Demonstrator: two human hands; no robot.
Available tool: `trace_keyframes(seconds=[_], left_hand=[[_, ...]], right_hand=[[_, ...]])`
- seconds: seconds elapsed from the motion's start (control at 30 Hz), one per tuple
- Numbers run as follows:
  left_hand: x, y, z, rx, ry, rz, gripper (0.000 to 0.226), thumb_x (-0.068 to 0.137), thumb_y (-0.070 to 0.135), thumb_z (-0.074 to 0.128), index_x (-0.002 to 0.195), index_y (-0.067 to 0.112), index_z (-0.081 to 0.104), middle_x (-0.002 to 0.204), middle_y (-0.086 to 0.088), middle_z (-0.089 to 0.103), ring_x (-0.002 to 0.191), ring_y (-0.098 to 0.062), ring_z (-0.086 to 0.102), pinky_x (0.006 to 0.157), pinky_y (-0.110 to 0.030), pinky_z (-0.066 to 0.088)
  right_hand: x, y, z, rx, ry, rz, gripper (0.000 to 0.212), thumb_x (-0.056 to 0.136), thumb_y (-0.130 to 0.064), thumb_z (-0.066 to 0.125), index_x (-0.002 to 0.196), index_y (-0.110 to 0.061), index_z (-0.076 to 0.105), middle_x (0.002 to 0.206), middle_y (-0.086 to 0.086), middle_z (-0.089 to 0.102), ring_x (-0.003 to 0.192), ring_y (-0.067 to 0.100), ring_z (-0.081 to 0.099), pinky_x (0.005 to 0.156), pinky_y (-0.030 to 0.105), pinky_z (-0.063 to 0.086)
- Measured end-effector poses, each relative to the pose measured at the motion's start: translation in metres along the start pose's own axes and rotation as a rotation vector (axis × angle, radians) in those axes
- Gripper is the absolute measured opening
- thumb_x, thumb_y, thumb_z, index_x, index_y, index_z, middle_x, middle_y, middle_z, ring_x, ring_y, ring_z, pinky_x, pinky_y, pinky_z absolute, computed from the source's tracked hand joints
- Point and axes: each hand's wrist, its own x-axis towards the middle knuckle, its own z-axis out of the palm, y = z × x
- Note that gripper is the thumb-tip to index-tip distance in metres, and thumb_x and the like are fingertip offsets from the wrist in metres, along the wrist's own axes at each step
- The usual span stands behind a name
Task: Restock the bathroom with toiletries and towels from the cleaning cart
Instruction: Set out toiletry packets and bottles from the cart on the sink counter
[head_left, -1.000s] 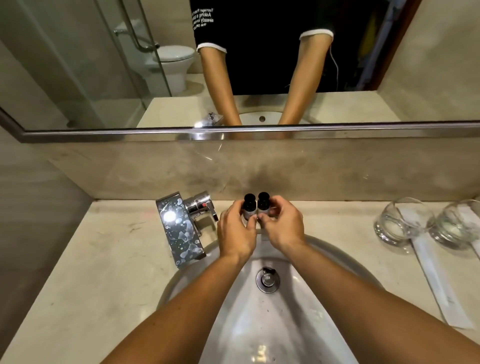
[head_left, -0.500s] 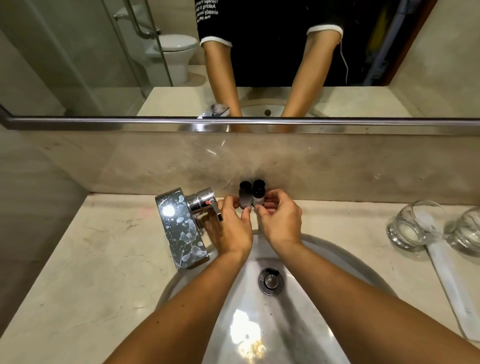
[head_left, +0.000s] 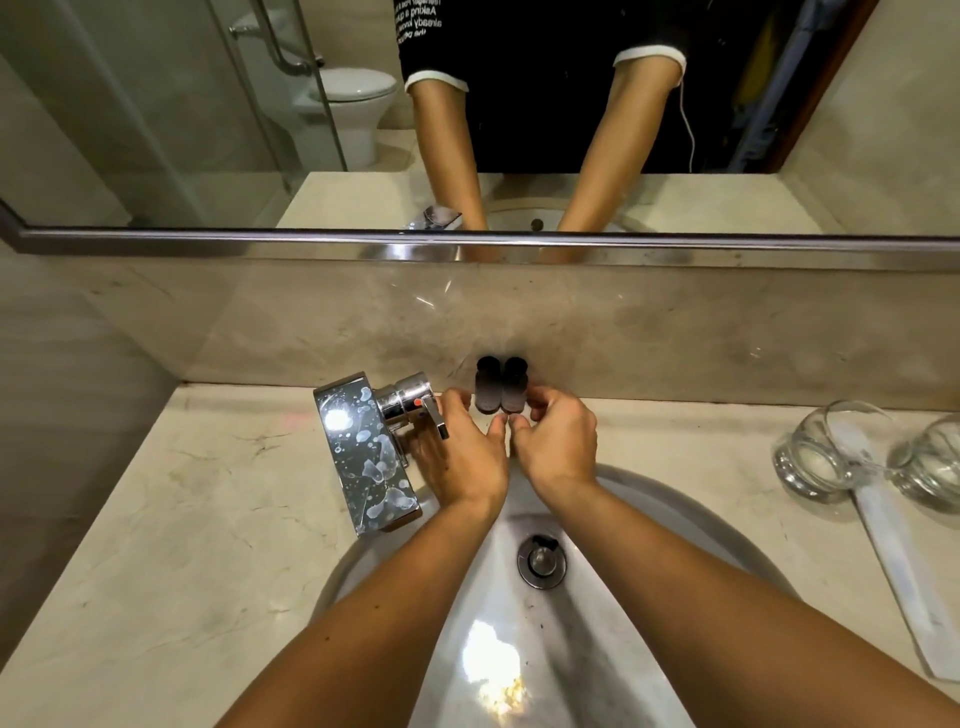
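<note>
Two small dark toiletry bottles, the left bottle (head_left: 487, 388) and the right bottle (head_left: 514, 387), stand side by side on the counter against the marble backsplash, behind the sink (head_left: 649, 519). My left hand (head_left: 462, 452) sits beside the left bottle with relaxed fingers, a small gap from it and its thumb below the bottle's base. My right hand (head_left: 558, 441) has curled fingers against the right bottle's side and its thumb tip at the bottle's base.
A chrome faucet (head_left: 369, 452) with its lever stands just left of my left hand. Two drinking glasses (head_left: 815, 457) and a wrapped white packet (head_left: 898, 561) lie on the counter (head_left: 182, 519) at the right. A mirror (head_left: 156, 104) spans the wall above.
Both hands carried the two bottles away from over the sink back to the backsplash and set them down. My left hand's fingers have come off the left bottle.
</note>
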Motion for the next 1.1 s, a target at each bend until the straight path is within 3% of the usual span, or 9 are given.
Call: trace_keyframes(seconds=[0.17,0.33,0.4,0.7,1.1], left_hand=[[-0.032,0.01,-0.016,0.14,-0.042,0.067,0.03,0.091,0.036,0.065,0.113,0.02,0.053,0.115,-0.002,0.058,0.116,-0.025,0.05,0.103,-0.038,0.033],[-0.064,0.032,-0.045,0.176,-0.457,0.085,0.032,0.097,0.038,0.054,0.12,0.016,0.049,0.125,-0.007,0.053,0.116,-0.028,0.052,0.099,-0.04,0.043],[-0.081,0.044,-0.061,0.236,-0.545,0.136,0.035,0.098,0.039,0.053,0.122,0.015,0.049,0.128,-0.008,0.051,0.119,-0.029,0.051,0.098,-0.04,0.043],[-0.163,0.088,-0.139,0.57,-0.589,0.42,0.048,0.097,0.039,0.05,0.137,0.014,0.042,0.139,-0.011,0.046,0.127,-0.033,0.046,0.104,-0.041,0.04],[-0.251,0.112,-0.217,0.734,-0.459,0.757,0.05,0.098,0.037,0.051,0.141,0.016,0.038,0.143,-0.01,0.044,0.127,-0.032,0.045,0.104,-0.044,0.04]], right_hand=[[-0.009,-0.007,-0.029,-0.086,-0.065,0.029,0.026,0.088,-0.018,0.068,0.114,-0.014,0.065,0.115,0.006,0.059,0.105,0.024,0.06,0.086,0.028,0.044],[-0.029,-0.019,-0.085,-0.285,-0.185,-0.016,0.026,0.091,-0.026,0.062,0.116,-0.02,0.064,0.127,0.004,0.052,0.118,0.025,0.053,0.092,0.03,0.044],[-0.042,-0.025,-0.114,-0.362,-0.225,-0.073,0.029,0.091,-0.026,0.061,0.12,-0.02,0.062,0.129,0.004,0.05,0.122,0.025,0.05,0.095,0.031,0.042],[-0.118,-0.038,-0.24,-0.711,-0.374,-0.291,0.047,0.092,-0.025,0.054,0.138,-0.019,0.048,0.137,0.008,0.045,0.128,0.031,0.044,0.106,0.036,0.038],[-0.212,-0.042,-0.336,-0.821,-0.36,-0.296,0.061,0.09,-0.031,0.059,0.147,-0.025,0.038,0.143,0.006,0.042,0.134,0.031,0.041,0.109,0.039,0.036]])
